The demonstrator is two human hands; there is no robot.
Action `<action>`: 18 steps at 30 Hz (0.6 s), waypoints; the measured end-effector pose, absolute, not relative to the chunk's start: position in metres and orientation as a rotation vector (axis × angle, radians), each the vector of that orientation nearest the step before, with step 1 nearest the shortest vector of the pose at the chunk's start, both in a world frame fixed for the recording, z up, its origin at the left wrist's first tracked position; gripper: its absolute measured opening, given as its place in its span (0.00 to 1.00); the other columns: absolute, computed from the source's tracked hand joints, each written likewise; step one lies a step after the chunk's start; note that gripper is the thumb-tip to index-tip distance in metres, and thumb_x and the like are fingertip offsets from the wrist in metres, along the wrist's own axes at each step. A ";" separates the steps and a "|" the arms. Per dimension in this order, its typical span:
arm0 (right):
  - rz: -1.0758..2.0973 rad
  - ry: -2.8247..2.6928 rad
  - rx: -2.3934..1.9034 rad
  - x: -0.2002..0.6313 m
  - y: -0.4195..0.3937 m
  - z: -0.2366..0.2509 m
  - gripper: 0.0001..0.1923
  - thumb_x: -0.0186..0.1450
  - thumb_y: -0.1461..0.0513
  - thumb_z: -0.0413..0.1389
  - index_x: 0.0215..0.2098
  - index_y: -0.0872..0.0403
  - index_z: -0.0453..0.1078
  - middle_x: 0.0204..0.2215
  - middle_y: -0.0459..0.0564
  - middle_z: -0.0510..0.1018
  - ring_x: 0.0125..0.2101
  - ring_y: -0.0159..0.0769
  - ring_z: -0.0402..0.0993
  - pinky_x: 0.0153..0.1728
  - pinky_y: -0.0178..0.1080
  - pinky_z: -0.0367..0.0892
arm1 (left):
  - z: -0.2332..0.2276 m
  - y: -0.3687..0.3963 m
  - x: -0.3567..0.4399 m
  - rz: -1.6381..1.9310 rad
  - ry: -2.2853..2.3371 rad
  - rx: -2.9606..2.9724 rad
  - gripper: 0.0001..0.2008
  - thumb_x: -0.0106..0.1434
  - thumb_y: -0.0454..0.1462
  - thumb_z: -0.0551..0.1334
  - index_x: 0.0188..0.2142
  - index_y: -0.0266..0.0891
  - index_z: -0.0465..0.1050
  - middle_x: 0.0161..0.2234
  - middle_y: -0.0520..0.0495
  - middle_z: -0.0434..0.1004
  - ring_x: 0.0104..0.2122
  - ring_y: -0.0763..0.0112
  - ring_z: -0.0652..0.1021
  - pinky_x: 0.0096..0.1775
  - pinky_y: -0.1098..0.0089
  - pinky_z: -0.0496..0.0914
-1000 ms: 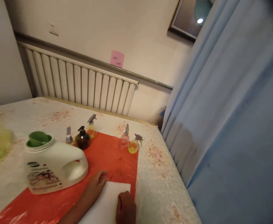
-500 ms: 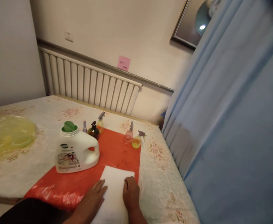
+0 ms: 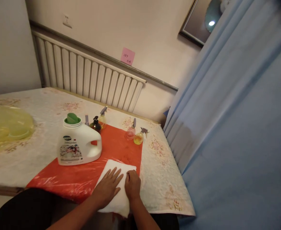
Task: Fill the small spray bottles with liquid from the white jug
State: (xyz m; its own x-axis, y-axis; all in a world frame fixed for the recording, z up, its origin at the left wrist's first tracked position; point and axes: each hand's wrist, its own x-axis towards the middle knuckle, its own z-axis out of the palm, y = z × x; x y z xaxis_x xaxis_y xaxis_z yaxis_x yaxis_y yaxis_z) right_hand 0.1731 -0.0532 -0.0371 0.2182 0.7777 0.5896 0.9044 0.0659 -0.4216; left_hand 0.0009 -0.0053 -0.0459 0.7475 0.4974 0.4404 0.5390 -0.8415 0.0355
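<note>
A folded white cloth (image 3: 121,198) lies over the front edge of a shiny red plastic sheet (image 3: 78,182). My left hand (image 3: 108,187) rests flat on top of it, fingers spread. At the cloth's right edge my right hand (image 3: 133,184) is closed, its curled fingers gripping that side; the fingertips are hidden. Beyond my hands, on the sheet, stands a big white jug (image 3: 79,145) with a handle and a green cup-like cap (image 3: 72,118) in its mouth.
Behind the jug are a dark pump bottle (image 3: 96,125) and a yellowish spray bottle (image 3: 103,119). A pink spray bottle (image 3: 130,131) and a yellow one (image 3: 138,138) stand farther right. A yellow plastic bag (image 3: 8,124) lies left. A blue curtain (image 3: 226,127) hangs at right.
My left hand has slid from the cloth's left side onto its middle and spread its fingers. My right hand stays at the right edge. The camera view has tilted down.
</note>
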 end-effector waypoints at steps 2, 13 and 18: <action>-0.210 -1.580 -1.730 0.173 -0.053 -0.037 0.10 0.64 0.70 0.47 0.33 0.52 0.67 0.29 0.48 0.72 0.31 0.37 0.70 0.34 0.37 0.64 | -0.047 -0.006 0.000 -0.663 -0.842 -2.844 0.29 0.65 0.40 0.58 0.65 0.47 0.57 0.66 0.45 0.61 0.65 0.53 0.60 0.62 0.52 0.56; -0.220 -1.594 -1.746 0.174 -0.054 -0.036 0.10 0.64 0.71 0.47 0.34 0.53 0.68 0.30 0.47 0.73 0.32 0.36 0.70 0.35 0.36 0.63 | -0.045 -0.008 0.001 -0.719 -0.892 -2.917 0.27 0.66 0.40 0.57 0.64 0.47 0.59 0.66 0.44 0.60 0.65 0.53 0.59 0.63 0.51 0.54; -0.226 -1.587 -1.767 0.174 -0.054 -0.035 0.11 0.63 0.71 0.47 0.33 0.53 0.68 0.29 0.47 0.73 0.31 0.36 0.70 0.34 0.36 0.63 | -0.040 -0.009 0.000 -0.711 -0.905 -2.966 0.27 0.65 0.40 0.57 0.64 0.47 0.60 0.65 0.43 0.61 0.65 0.51 0.59 0.63 0.49 0.55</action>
State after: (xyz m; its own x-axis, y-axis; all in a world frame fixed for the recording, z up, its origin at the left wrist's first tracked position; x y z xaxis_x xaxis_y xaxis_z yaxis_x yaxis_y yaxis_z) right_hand 0.1737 -0.0545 -0.0351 0.2202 0.7862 0.5774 0.9160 0.0368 -0.3994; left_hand 0.0002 -0.0089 -0.0399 0.7383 0.5391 0.4052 0.5212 -0.8374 0.1645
